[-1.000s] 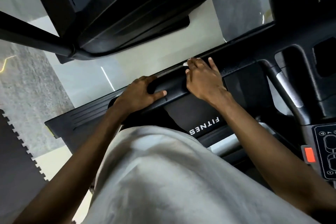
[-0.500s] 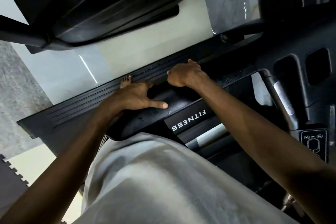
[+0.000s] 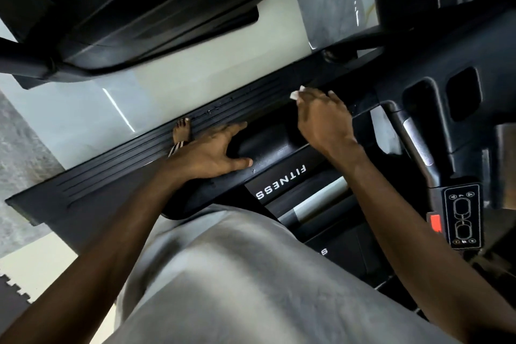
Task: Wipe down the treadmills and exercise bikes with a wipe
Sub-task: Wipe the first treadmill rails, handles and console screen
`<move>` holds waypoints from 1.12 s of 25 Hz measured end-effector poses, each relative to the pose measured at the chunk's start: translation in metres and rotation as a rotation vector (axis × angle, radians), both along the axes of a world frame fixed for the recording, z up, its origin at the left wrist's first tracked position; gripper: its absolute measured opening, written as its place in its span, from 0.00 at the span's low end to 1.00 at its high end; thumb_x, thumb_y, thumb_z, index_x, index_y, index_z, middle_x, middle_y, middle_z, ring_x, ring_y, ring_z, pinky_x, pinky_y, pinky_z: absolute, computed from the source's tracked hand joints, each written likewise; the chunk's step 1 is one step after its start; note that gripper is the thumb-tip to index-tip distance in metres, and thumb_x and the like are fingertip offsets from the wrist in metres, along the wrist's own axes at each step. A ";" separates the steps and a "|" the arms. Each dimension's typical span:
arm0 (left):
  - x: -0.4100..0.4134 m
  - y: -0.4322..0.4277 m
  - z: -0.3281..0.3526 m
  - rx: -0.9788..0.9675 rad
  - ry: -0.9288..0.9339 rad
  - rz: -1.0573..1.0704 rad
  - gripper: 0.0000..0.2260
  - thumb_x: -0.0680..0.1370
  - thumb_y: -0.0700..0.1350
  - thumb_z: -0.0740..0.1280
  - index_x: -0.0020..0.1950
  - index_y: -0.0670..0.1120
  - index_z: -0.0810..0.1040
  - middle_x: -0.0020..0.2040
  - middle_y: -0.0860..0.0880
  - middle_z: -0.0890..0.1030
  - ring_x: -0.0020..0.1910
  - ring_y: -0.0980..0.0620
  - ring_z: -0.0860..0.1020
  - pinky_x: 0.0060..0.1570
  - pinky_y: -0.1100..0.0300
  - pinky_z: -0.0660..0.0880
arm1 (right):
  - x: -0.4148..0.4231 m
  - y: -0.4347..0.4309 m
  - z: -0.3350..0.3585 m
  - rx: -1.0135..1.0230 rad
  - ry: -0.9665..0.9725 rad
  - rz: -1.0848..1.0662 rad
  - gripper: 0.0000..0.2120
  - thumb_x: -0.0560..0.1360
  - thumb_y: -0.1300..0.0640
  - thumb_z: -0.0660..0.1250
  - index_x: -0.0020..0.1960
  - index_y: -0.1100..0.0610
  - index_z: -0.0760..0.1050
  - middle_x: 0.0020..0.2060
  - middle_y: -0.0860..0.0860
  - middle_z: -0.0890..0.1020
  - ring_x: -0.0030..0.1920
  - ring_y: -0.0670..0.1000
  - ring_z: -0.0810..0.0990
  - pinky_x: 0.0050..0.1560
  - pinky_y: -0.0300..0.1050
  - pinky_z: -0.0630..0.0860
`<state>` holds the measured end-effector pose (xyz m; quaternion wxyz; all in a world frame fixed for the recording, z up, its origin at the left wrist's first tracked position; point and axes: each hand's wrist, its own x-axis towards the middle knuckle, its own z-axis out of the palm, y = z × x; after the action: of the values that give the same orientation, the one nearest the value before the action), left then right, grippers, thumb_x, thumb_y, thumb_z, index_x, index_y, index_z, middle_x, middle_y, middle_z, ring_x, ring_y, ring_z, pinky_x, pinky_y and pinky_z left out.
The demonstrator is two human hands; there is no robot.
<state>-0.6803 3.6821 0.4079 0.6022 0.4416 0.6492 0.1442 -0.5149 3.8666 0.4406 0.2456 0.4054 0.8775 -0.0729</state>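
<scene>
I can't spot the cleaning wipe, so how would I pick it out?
Find the black bar marked FITNESS across the middle. Follow the right hand to its fingers, by the ribbed foot rail. The wipe is the small white scrap poking out beyond them, bright against the black plastic.

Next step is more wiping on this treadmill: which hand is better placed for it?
Right. The right hand holds the wipe at its fingertips; the left hand grips the handrail, with no wipe visible in it.
</scene>
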 end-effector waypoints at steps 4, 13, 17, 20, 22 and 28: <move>0.021 0.005 0.012 0.064 0.120 0.025 0.38 0.77 0.63 0.68 0.82 0.54 0.54 0.80 0.50 0.60 0.78 0.45 0.56 0.72 0.55 0.45 | 0.040 -0.048 0.018 0.058 0.178 -0.077 0.21 0.83 0.54 0.57 0.74 0.57 0.70 0.73 0.51 0.72 0.74 0.50 0.68 0.77 0.49 0.59; 0.041 0.006 0.014 0.148 0.175 0.065 0.37 0.78 0.61 0.67 0.82 0.52 0.55 0.80 0.50 0.59 0.78 0.49 0.58 0.74 0.55 0.45 | 0.061 -0.091 0.025 0.035 0.196 -0.179 0.27 0.84 0.48 0.47 0.79 0.61 0.59 0.79 0.53 0.58 0.80 0.49 0.54 0.79 0.50 0.53; 0.050 -0.005 0.011 0.198 0.196 0.142 0.37 0.75 0.66 0.62 0.81 0.53 0.60 0.79 0.47 0.63 0.77 0.46 0.62 0.75 0.49 0.54 | 0.070 -0.069 0.019 0.019 0.184 -0.208 0.29 0.84 0.47 0.48 0.81 0.60 0.51 0.81 0.54 0.52 0.80 0.51 0.49 0.80 0.51 0.49; 0.053 -0.006 0.010 0.226 0.215 0.173 0.36 0.75 0.65 0.64 0.79 0.53 0.64 0.78 0.47 0.65 0.76 0.45 0.65 0.75 0.47 0.58 | 0.064 -0.037 0.013 0.061 0.201 -0.367 0.30 0.84 0.48 0.51 0.81 0.62 0.51 0.81 0.56 0.52 0.80 0.54 0.50 0.79 0.55 0.52; 0.052 -0.005 0.011 0.222 0.208 0.200 0.34 0.76 0.62 0.69 0.79 0.53 0.65 0.77 0.47 0.66 0.76 0.46 0.65 0.75 0.49 0.55 | 0.056 -0.051 0.014 0.060 0.229 -0.368 0.29 0.84 0.48 0.52 0.80 0.62 0.53 0.80 0.57 0.54 0.80 0.55 0.50 0.79 0.53 0.51; 0.045 0.005 0.015 0.160 0.248 0.208 0.34 0.76 0.63 0.69 0.79 0.54 0.64 0.77 0.50 0.67 0.76 0.48 0.64 0.75 0.51 0.51 | 0.055 -0.041 0.023 0.085 0.076 -0.268 0.31 0.84 0.43 0.50 0.80 0.60 0.53 0.80 0.55 0.56 0.80 0.53 0.54 0.79 0.51 0.50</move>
<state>-0.6350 3.6869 0.4234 0.4625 0.4328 0.7471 0.2014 -0.4594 3.8255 0.4638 0.1829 0.5258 0.8266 -0.0828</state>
